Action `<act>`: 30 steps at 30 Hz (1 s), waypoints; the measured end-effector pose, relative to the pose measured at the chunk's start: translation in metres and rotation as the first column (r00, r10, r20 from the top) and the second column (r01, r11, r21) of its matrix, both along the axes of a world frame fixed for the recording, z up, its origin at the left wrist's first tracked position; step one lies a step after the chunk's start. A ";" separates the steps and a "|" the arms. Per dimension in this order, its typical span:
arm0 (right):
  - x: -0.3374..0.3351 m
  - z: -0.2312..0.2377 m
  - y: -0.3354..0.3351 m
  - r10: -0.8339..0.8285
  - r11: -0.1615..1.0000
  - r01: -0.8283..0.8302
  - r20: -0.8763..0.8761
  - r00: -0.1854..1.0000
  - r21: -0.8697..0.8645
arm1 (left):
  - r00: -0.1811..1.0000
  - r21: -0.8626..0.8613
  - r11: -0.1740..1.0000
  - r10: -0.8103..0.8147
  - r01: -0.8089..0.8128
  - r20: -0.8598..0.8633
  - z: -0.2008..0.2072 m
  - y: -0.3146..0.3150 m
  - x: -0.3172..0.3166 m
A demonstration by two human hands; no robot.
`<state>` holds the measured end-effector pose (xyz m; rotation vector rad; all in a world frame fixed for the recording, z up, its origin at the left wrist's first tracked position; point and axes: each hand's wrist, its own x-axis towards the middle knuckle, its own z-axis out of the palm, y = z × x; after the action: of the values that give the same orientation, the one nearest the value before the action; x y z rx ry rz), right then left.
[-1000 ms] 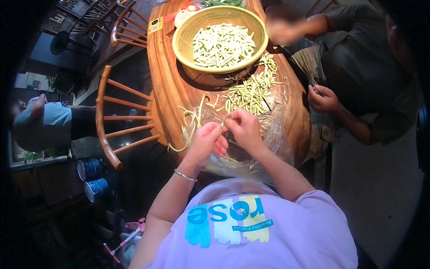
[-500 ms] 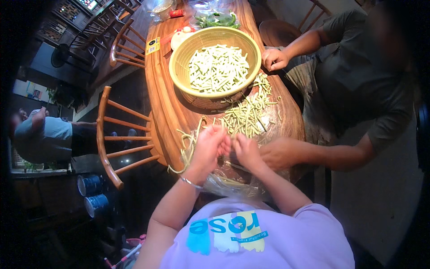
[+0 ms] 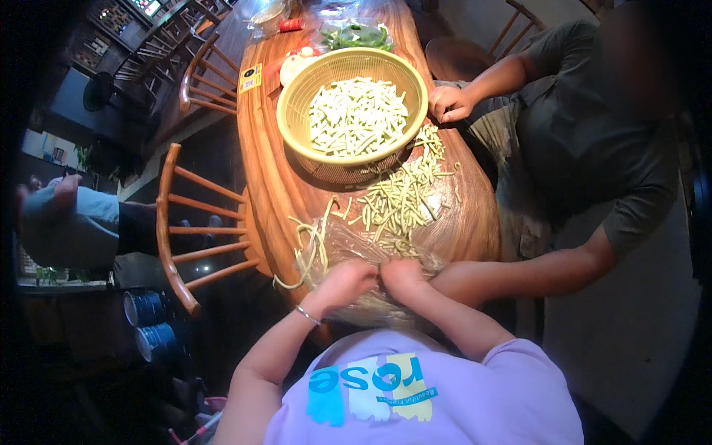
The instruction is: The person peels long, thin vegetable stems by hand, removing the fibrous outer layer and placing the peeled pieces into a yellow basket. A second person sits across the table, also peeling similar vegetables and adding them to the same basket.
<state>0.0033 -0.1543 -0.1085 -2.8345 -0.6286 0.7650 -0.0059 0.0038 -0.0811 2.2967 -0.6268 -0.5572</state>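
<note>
My left hand [image 3: 350,282] and my right hand [image 3: 401,277] come close together over a clear plastic bag [image 3: 337,243] near the table's front edge. The fingers of both are curled in; whether they grip the bag or a bean in it is hidden. Long green beans [image 3: 320,248] lie along the bag's left side, some showing dimly through the plastic. Just beyond the bag spreads a loose heap of short cut bean pieces [image 3: 393,204]. Behind it stands a yellow plastic colander [image 3: 288,133] holding many more cut pieces.
At the right sits a person in dark clothes; one hand [image 3: 451,102] rests by the colander, and the other forearm [image 3: 512,278] reaches behind my right hand. Farther back lie a bag of green vegetables [image 3: 354,35] and a yellow card [image 3: 251,78]. A wooden chair [image 3: 169,222] stands left.
Both my hands have drawn back toward me, from the edge of the cut beans down onto the plastic bag. The other person's near hand has slipped behind my right hand.
</note>
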 end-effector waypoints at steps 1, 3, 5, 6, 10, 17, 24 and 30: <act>-0.005 -0.005 0.003 0.052 0.999 -0.052 0.001 0.999 -0.018 | 0.996 0.084 0.993 -0.081 0.083 -0.029 -0.021 0.008 -0.024; -0.009 -0.015 0.006 0.103 0.992 -0.101 0.022 0.994 -0.078 | 0.995 0.075 0.993 -0.095 0.095 0.002 -0.031 0.018 -0.049; 0.002 -0.007 0.002 0.032 0.999 -0.030 0.083 0.996 -0.022 | 0.999 -0.054 0.998 -0.043 0.044 0.030 -0.029 0.025 -0.070; 0.005 -0.004 -0.001 -0.020 1.000 0.017 0.180 0.983 0.016 | 0.995 -0.069 0.997 0.027 -0.021 0.096 -0.022 0.027 -0.077; 0.013 0.015 0.001 0.003 0.992 -0.043 0.311 0.950 0.122 | 0.983 -0.180 0.972 0.165 -0.149 0.076 -0.022 0.034 -0.085; -0.002 0.014 0.030 0.165 0.985 -0.163 0.036 0.986 -0.051 | 0.971 0.250 0.943 0.236 -0.222 -0.027 -0.011 0.031 -0.075; -0.013 0.056 0.042 0.114 0.847 -0.307 0.415 0.903 0.434 | 0.883 0.115 0.876 0.461 -0.468 0.087 -0.012 0.041 -0.068; -0.050 0.001 0.061 0.205 0.974 -0.189 -0.133 0.970 0.125 | 0.841 0.411 0.735 0.492 -0.539 0.225 -0.012 0.058 -0.057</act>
<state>-0.0469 -0.0931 -0.1077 -2.6139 -0.9092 0.9273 -0.0631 0.0619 -0.0934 2.8035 0.1543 -0.3346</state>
